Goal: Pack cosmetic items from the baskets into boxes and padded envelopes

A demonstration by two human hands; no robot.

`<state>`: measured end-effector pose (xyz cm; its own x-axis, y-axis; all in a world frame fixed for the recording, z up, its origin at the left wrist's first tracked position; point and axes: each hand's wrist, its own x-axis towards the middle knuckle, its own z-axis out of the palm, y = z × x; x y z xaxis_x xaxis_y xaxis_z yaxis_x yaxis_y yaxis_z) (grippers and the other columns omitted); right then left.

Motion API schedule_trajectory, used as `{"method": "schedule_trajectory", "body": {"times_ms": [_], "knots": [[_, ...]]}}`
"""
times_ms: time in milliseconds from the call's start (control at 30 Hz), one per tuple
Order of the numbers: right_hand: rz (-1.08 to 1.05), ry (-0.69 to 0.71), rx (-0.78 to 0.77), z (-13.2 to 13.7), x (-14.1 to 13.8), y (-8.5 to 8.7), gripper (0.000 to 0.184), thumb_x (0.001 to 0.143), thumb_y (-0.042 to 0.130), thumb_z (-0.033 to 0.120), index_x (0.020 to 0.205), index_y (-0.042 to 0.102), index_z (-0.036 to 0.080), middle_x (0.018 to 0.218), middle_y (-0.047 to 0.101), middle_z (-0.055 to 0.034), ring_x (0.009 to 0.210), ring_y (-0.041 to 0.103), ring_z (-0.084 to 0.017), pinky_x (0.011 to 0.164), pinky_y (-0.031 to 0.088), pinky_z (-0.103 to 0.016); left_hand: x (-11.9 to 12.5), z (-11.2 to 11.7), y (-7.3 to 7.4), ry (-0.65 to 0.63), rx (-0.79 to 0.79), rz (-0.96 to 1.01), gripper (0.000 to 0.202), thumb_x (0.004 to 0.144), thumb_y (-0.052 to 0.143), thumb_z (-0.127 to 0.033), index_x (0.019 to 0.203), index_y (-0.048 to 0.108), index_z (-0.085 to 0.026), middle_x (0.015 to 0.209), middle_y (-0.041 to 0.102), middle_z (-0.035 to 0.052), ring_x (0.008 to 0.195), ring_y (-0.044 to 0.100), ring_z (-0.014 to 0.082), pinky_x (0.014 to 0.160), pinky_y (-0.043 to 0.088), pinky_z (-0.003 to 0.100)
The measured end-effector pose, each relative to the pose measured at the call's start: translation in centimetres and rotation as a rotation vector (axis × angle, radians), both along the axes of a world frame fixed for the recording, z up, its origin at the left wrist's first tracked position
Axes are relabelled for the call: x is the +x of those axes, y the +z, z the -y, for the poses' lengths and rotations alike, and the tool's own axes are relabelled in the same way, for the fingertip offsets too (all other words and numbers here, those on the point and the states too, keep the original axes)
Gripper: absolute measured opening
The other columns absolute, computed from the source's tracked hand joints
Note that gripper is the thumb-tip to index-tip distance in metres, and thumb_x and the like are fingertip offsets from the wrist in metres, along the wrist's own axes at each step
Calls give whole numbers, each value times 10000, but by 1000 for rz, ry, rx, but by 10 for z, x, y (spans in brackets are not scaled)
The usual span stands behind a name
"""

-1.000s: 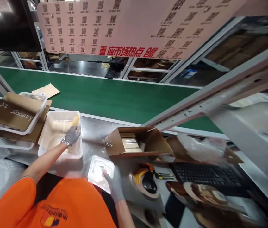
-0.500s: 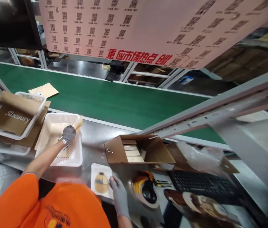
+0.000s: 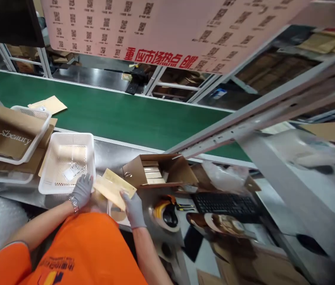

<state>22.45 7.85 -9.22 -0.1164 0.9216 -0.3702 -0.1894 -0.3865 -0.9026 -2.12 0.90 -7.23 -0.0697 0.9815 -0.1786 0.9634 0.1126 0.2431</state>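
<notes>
Both my gloved hands hold a yellow padded envelope [image 3: 114, 188] over the steel bench edge. My left hand [image 3: 82, 190] grips its left end, beside the near rim of a white plastic basket [image 3: 90, 158] that holds a small clear packet. My right hand [image 3: 133, 208] pinches the envelope's right corner. A white card with a tan round item [image 3: 116, 215] lies mostly hidden under the envelope.
An open cardboard box [image 3: 155, 172] with stacked tan boxes sits right of the envelope. A tape roll [image 3: 165, 211], a keyboard [image 3: 223, 204] and a green conveyor belt [image 3: 125, 116] lie beyond. Baskets with brown "Sbeauty" cardboard [image 3: 7, 132] stand at left.
My left hand lifted the yellow envelope out of the white basket and brought it toward me. My right hand left the white card and took the envelope's other end.
</notes>
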Motion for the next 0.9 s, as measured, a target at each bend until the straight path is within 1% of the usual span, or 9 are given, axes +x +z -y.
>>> {"method": "schedule_trajectory", "body": {"times_ms": [100,167,300,400,500,667,733,833,900], "knots": [[3,-73,6,7,9,-4,554,657,1011,496,1087,823,202,1125,875,-119,1013,836,-353,969,679,-530,-38,-4,4,3,-186,-54,213,941,643,-137,1102,782,-135,1064,771,187,1077,745,358,970,532,454],[-8,-73,19,9,12,-4,599,662,1009,497,1136,813,189,1143,872,-127,1013,834,-344,977,677,-519,-62,-12,10,-11,-206,-78,169,961,630,-156,1026,781,-116,972,758,179,1014,750,352,939,539,445],[33,-64,104,12,13,0,858,694,998,439,1471,688,247,1350,820,-103,1167,805,-319,1048,658,-482,-85,-27,36,-68,-104,-88,401,942,733,-281,1289,740,-81,1297,743,254,1284,682,411,1142,509,508],[64,-99,189,18,8,7,1118,672,1008,391,1669,515,277,1450,768,-101,1290,755,-305,1146,608,-459,-65,-27,60,-178,97,87,498,992,686,-295,1471,662,-162,1485,682,193,1414,619,325,1245,465,445],[26,-65,202,26,-1,14,1175,699,991,414,1727,438,280,1486,744,-107,1277,753,-302,1151,605,-465,-24,-25,78,-335,205,294,328,1064,606,-299,1352,737,-214,1374,739,138,1285,682,266,1134,539,390],[188,20,359,31,-2,15,880,782,931,462,1589,634,273,1468,749,-112,1331,710,-322,1205,560,-509,21,-29,79,-388,-7,211,154,1019,692,-273,1070,825,-213,1111,799,100,1035,732,245,896,557,330],[308,21,504,30,5,14,740,815,911,476,1497,716,264,1543,695,-137,1428,650,-356,1258,504,-547,24,-29,75,-367,-59,220,173,1026,673,-247,992,838,-210,1041,814,80,969,737,223,852,539,312],[508,-19,741,29,16,17,687,778,970,513,1400,779,290,1746,495,-131,1647,413,-429,1334,383,-628,23,-25,73,-318,-76,243,181,1024,698,-273,973,862,-214,1024,835,70,940,745,218,824,520,311],[609,77,858,28,21,21,569,776,990,515,1293,832,336,1741,513,-94,1688,337,-435,1360,323,-662,23,-22,74,-292,-92,232,174,1012,724,-289,958,870,-210,1021,838,75,936,747,223,815,509,313]]}}
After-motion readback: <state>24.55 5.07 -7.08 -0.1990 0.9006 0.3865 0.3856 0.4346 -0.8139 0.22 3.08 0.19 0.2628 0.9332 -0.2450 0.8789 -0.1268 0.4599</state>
